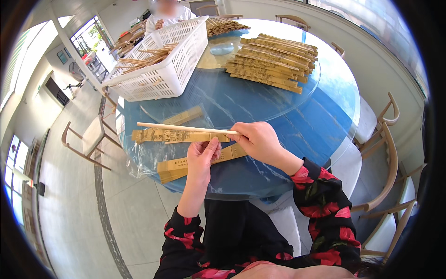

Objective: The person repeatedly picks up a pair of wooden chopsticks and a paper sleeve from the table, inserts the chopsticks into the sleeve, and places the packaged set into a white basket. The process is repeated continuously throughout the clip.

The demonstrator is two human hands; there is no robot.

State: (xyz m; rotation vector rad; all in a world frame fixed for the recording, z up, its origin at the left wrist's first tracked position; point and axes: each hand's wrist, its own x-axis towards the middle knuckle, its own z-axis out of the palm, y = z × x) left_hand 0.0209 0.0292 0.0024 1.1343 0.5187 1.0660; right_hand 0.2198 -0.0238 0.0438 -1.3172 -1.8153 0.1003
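Note:
My right hand (260,142) pinches the right end of pale wooden chopsticks (186,128), which point left across the table; whether it is one stick or a pair I cannot tell. Just below them runs a brown printed paper chopstick sleeve (169,136), roughly parallel. Thumb and fingers of my left hand (203,156) grip this sleeve near its right part. The sleeve's right end reaches my right fingers, which partly hide it. More flat sleeves (176,166) lie on the table under my hands. A clear plastic bag (139,160) with sleeves in it lies beside them.
A white slotted basket (179,76) holding loose chopsticks (151,58) stands at the back left. Stacked sleeves (274,63) sit on the glass turntable, with another pile (223,27) behind. Wooden chairs (388,167) surround the round blue table (278,125). Another person (169,18) is across it.

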